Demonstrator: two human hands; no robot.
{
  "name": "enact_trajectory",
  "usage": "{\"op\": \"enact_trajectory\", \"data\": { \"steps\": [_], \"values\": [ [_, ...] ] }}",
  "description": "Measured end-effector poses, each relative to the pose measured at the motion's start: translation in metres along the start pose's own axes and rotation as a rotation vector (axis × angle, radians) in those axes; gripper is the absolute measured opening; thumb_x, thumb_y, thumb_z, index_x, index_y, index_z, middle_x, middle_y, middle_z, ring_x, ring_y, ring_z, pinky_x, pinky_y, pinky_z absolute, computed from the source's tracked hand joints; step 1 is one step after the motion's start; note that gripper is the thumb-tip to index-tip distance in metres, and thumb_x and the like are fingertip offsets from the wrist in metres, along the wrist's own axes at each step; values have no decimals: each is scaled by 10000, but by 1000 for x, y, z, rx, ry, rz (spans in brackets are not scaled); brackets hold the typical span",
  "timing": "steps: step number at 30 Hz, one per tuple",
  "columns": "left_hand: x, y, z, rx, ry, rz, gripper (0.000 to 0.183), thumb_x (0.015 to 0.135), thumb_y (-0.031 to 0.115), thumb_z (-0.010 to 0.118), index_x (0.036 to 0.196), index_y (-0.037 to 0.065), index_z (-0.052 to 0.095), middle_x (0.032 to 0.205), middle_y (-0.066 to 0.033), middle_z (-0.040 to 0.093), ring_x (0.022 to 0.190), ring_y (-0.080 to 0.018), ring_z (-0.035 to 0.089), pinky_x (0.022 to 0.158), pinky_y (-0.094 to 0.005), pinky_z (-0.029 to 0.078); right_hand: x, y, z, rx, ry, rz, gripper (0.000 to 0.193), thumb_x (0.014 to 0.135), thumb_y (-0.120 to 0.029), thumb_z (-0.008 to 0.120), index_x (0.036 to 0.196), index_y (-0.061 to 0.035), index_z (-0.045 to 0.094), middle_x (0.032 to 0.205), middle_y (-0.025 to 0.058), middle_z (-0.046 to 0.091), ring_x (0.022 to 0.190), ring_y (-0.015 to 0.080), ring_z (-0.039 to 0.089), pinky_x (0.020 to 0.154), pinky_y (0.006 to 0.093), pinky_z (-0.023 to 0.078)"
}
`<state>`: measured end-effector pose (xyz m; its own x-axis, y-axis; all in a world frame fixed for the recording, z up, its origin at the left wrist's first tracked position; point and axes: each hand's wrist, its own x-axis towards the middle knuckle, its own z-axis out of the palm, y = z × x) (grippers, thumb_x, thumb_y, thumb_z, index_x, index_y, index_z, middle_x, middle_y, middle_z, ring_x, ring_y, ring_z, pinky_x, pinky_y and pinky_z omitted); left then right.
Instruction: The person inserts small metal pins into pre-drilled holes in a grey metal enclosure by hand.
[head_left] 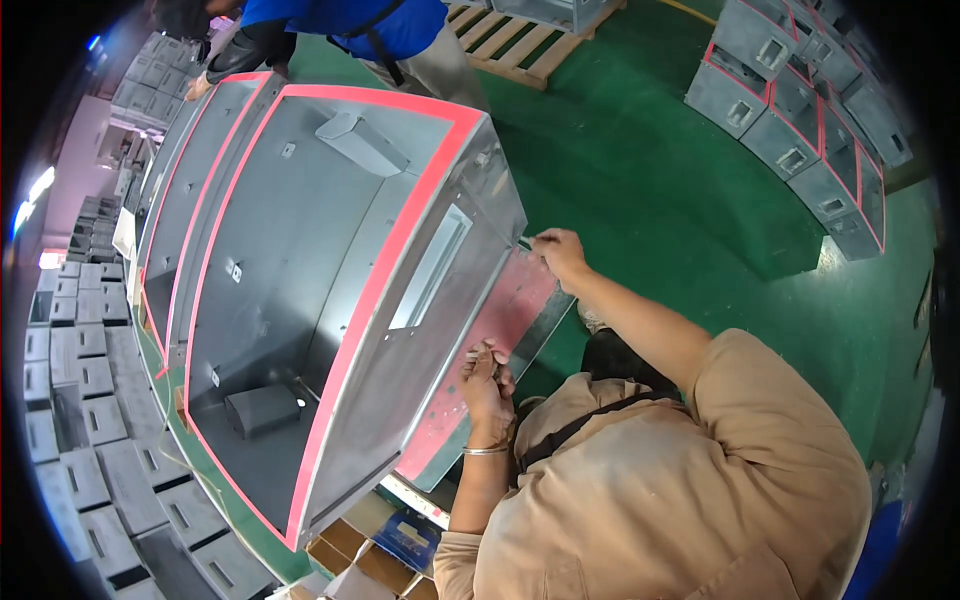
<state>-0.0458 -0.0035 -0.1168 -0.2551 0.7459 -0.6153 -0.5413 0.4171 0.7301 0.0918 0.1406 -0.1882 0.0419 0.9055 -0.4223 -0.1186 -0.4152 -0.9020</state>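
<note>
A large grey sheet-metal cabinet [300, 260] with pink-red film on its rim lies open side up in front of me. Along its near side a flat flange covered with pink film [505, 310] sticks out. My left hand [487, 378], a bracelet on its wrist, has its fingers curled on the flange's edge near the middle. My right hand [560, 252] is pinched shut at the flange's far end, by the cabinet's corner. What it pinches is too small to make out. Inside the cabinet sit a grey bracket [262, 408] and a long slot [432, 265].
A second cabinet [190, 190] lies alongside on the left. A co-worker in blue [350, 25] stands at its far end. A wooden pallet [520, 40] and stacked grey boxes [800, 110] stand on the green floor [680, 200]. More grey boxes [80, 400] line the left; cardboard boxes [370, 555] sit below.
</note>
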Motion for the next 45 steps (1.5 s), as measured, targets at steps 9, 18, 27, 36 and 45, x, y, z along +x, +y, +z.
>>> {"op": "enact_trajectory", "data": {
  "steps": [9, 18, 27, 36, 45],
  "values": [
    [-11, -17, -18, -120, 7, -73, 119, 852, 159, 436, 839, 63, 506, 606, -6, 503, 386, -67, 382, 313, -165, 242, 19, 8, 23, 140, 143, 217, 120, 770, -126, 558, 715, -29, 514, 576, 56, 529, 397, 84, 404, 328, 209, 291],
    [-12, -18, -27, -219, 5, -68, 155, 846, 167, 412, 863, 41, 500, 611, -15, 503, 400, -71, 390, 311, -169, 242, 31, 15, 20, 510, -82, 453, 248, 849, -266, 435, 689, -78, 459, 512, 5, 417, 360, 80, 337, 300, 196, 221],
    [-17, -15, -33, -214, 21, -65, 272, 875, 296, 380, 874, 51, 497, 625, 4, 484, 433, -52, 372, 332, -165, 249, 28, 8, 12, 425, -91, 297, 245, 834, -306, 467, 910, -75, 495, 692, 47, 502, 522, 112, 430, 394, 199, 338],
    [-72, -4, -70, -376, 30, 121, 303, 872, 324, 390, 894, 46, 507, 661, 12, 487, 459, -43, 379, 357, -162, 272, 49, 21, 17, 294, 25, 228, 42, 811, -177, 447, 807, -150, 480, 566, -26, 432, 389, 57, 360, 297, 169, 253],
    [-179, 64, -138, -212, 539, 602, 193, 803, 196, 532, 817, 7, 566, 576, 11, 499, 436, -37, 370, 364, -163, 269, 32, 31, 15, 520, -370, 461, 186, 825, -324, 458, 723, -170, 443, 541, -23, 391, 409, 73, 356, 285, 186, 214]
  ]
}}
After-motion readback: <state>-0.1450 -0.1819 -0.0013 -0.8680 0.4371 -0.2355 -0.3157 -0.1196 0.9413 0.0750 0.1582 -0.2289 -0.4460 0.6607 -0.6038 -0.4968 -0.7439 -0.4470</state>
